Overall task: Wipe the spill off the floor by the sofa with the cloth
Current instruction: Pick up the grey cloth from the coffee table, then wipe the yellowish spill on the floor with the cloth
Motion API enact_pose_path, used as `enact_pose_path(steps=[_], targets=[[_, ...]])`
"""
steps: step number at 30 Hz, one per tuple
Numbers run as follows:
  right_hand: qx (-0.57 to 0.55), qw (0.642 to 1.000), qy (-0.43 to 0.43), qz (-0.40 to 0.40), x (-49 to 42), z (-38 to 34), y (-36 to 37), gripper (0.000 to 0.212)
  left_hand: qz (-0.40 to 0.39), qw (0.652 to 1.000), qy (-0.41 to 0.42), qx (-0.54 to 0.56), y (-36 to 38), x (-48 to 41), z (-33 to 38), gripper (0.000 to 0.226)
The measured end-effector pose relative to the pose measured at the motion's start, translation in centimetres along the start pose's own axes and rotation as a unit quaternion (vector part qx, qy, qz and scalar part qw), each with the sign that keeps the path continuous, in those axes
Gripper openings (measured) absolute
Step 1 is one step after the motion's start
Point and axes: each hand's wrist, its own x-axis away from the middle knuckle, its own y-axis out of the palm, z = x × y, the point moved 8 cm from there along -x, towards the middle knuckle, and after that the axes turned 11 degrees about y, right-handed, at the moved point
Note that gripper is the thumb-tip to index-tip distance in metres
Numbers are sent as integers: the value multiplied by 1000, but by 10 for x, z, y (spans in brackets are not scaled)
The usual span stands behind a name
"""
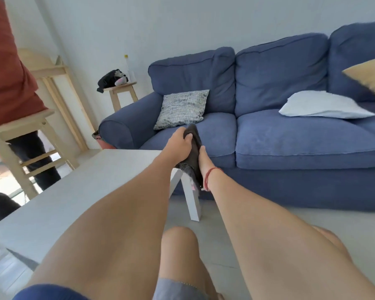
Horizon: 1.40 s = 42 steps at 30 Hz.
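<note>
A dark grey cloth (193, 152) hangs stretched between both my hands, held up in front of the blue sofa (290, 135). My left hand (179, 142) grips the cloth's upper end. My right hand (204, 159), with a red string at the wrist, holds the cloth's lower side. The cloth's frayed lower edge dangles over the corner of the white coffee table (85, 191). Pale floor (236, 217) runs between the table and the sofa; no spill shows on it from here. My bare knees fill the bottom of the view.
Three cushions lie on the sofa: patterned (182, 109), white (325, 105) and tan (370, 76). A person in a red top (7, 61) stands at the left beside a wooden stool (20, 148). A small wooden stool (122, 94) carrying a black bag stands by the wall.
</note>
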Motion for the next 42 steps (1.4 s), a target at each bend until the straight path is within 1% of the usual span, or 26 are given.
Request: enact_pose_path(steps=[3, 4, 6, 7, 9, 11, 14, 17, 19, 22, 25, 31, 36, 40, 42], targets=[[-48, 997, 54, -6, 5, 3, -43, 87, -7, 999, 20, 39, 32, -13, 23, 25], [-55, 996, 64, -11, 5, 5, -57, 84, -12, 999, 25, 45, 44, -16, 27, 25], [-77, 995, 60, -6, -1, 6, -85, 70, -27, 998, 24, 47, 71, -20, 28, 23], [-85, 995, 47, 18, -6, 4, -100, 62, -36, 998, 18, 50, 86, -21, 25, 20], [-90, 989, -3, 114, -16, -2, -135, 51, -58, 996, -11, 59, 115, -19, 12, 17], [-50, 980, -44, 188, -25, -6, -159, 45, -79, 994, -41, 66, 142, -16, -5, 21], [30, 966, -62, 248, -49, -1, -178, 40, -102, 988, -78, 83, 184, -10, -33, 20], [61, 952, -82, 289, -84, 12, -196, 35, -118, 983, -100, 99, 225, -6, -56, 27], [77, 945, -77, 309, -107, 25, -207, 35, -128, 980, -116, 103, 252, -3, -73, 31], [109, 941, -55, 316, -144, 52, -223, 36, -147, 974, -141, 97, 294, 2, -103, 31], [132, 940, -22, 312, -182, 82, -240, 38, -164, 968, -168, 94, 337, 11, -136, 26], [228, 916, 21, 330, -246, 135, -272, 27, -220, 945, -222, 94, 424, 36, -195, 31], [248, 905, 49, 342, -284, 177, -298, 25, -285, 911, -283, 90, 487, 67, -232, 33], [259, 903, 54, 339, -315, 198, -313, 23, -285, 905, -303, 88, 519, 77, -254, 31], [266, 900, 74, 337, -328, 209, -318, 28, -295, 889, -340, 90, 530, 86, -266, 35]])
